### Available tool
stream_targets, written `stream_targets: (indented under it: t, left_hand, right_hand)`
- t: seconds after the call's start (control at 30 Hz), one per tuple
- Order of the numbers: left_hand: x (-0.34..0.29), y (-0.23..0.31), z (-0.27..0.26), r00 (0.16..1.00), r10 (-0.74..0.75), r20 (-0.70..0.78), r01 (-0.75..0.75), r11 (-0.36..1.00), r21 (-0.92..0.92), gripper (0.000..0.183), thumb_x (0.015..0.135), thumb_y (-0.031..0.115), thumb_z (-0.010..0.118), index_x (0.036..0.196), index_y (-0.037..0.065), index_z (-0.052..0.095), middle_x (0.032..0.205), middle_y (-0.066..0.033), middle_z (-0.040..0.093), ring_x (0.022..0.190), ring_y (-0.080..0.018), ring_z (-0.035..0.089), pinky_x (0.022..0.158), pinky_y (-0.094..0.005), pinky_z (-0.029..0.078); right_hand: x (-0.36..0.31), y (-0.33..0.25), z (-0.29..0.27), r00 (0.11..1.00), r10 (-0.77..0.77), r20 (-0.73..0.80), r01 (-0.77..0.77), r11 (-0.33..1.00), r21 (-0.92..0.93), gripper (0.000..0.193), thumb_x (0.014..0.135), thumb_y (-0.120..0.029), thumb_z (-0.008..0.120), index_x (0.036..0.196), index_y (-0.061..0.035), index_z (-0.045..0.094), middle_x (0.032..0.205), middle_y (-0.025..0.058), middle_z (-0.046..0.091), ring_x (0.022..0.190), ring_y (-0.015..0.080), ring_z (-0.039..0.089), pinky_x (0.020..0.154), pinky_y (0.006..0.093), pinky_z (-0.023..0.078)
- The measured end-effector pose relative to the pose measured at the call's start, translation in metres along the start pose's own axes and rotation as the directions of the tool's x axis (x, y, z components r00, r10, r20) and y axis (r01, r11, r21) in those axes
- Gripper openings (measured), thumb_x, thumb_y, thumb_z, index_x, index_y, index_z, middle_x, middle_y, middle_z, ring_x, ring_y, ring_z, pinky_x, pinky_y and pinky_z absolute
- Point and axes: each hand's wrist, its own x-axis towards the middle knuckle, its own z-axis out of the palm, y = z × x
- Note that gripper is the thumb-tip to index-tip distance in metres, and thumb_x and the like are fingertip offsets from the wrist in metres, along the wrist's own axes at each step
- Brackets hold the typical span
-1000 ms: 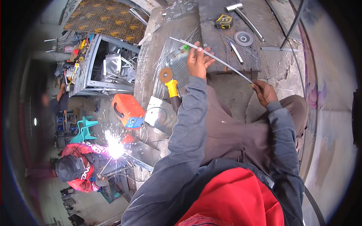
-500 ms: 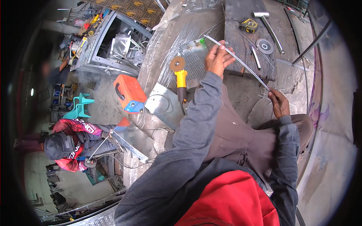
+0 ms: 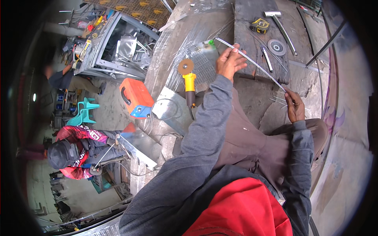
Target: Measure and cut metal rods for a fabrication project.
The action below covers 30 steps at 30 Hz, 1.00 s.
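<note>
A thin, straight metal rod (image 3: 258,67) slants across in front of me, down toward the right. At its upper part my left hand (image 3: 228,65) steadies it by the thumb, with the other fingers loosely extended. My right hand (image 3: 295,105) pinches the lower end between thumb and fingers. Just beyond the rod lies a dark wooden board (image 3: 246,23), bearing a tape measure (image 3: 260,26), a grey disc (image 3: 276,47), a marker-like stick (image 3: 266,59) and a hammer (image 3: 280,31). Left of my left forearm rests a yellow angle grinder (image 3: 189,83) with a brown disc.
An orange-and-blue case (image 3: 136,98) stands left of the grinder, with cables around it. Thin rods (image 3: 173,74) and wire mesh lie beyond. At far left, a co-worker (image 3: 78,151) in a cap handles metal; another person (image 3: 67,78) is behind. A metal frame (image 3: 106,39) holds scrap.
The rod and my right hand have shifted slightly right and down; my left hand has moved a little. The person at upper left now shows more fully.
</note>
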Motion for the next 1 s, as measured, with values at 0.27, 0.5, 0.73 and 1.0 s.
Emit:
stream_targets:
  t: [0.27,0.5,0.73,1.0]
  left_hand:
    - [0.001,-0.003,0.004,1.0,-0.015,0.021,0.015,1.0,-0.011,0.032,0.099,0.023,0.056,0.124,0.003,0.055,0.11,-0.0175,0.067,0.091,-0.025,0.07,0.074,-0.0344,0.06]
    - [0.002,-0.007,0.006,0.999,-0.017,0.041,0.017,1.0,-0.007,0.031,0.097,0.023,0.059,0.12,0.001,0.056,0.11,-0.019,0.067,0.092,-0.0262,0.07,0.074,-0.0353,0.06]
    - [0.002,-0.008,0.007,0.998,-0.014,0.053,0.014,1.0,-0.007,0.031,0.097,0.023,0.061,0.118,0.001,0.057,0.11,-0.0188,0.068,0.093,-0.0263,0.07,0.076,-0.0354,0.06]
    - [0.001,-0.011,0.007,0.993,-0.002,0.117,0.001,1.0,0.011,0.03,0.097,0.021,0.061,0.117,0.0,0.058,0.109,-0.0172,0.068,0.094,-0.0255,0.07,0.077,-0.0349,0.06]
  right_hand:
    - [0.003,0.006,0.004,0.997,0.02,-0.075,-0.015,0.998,0.059,0.023,0.097,-0.021,0.059,0.114,-0.0086,0.069,0.092,0.0106,0.064,0.088,0.0194,0.061,0.081,0.03,0.047]
    - [0.006,0.0,0.0,0.99,0.048,-0.13,-0.058,0.996,-0.074,0.023,0.097,-0.022,0.057,0.111,-0.0079,0.068,0.092,0.0147,0.067,0.086,0.0245,0.066,0.079,0.0341,0.049]
    - [0.008,-0.003,-0.003,0.981,-0.004,-0.195,-0.029,0.986,-0.165,0.019,0.096,-0.021,0.058,0.108,-0.0117,0.069,0.092,0.0154,0.067,0.085,0.0311,0.066,0.077,0.0381,0.05]
    - [0.007,0.002,-0.003,0.973,-0.027,-0.23,-0.026,0.975,-0.221,0.018,0.096,-0.021,0.058,0.107,-0.0116,0.069,0.09,0.0139,0.067,0.085,0.0306,0.066,0.078,0.0388,0.05]
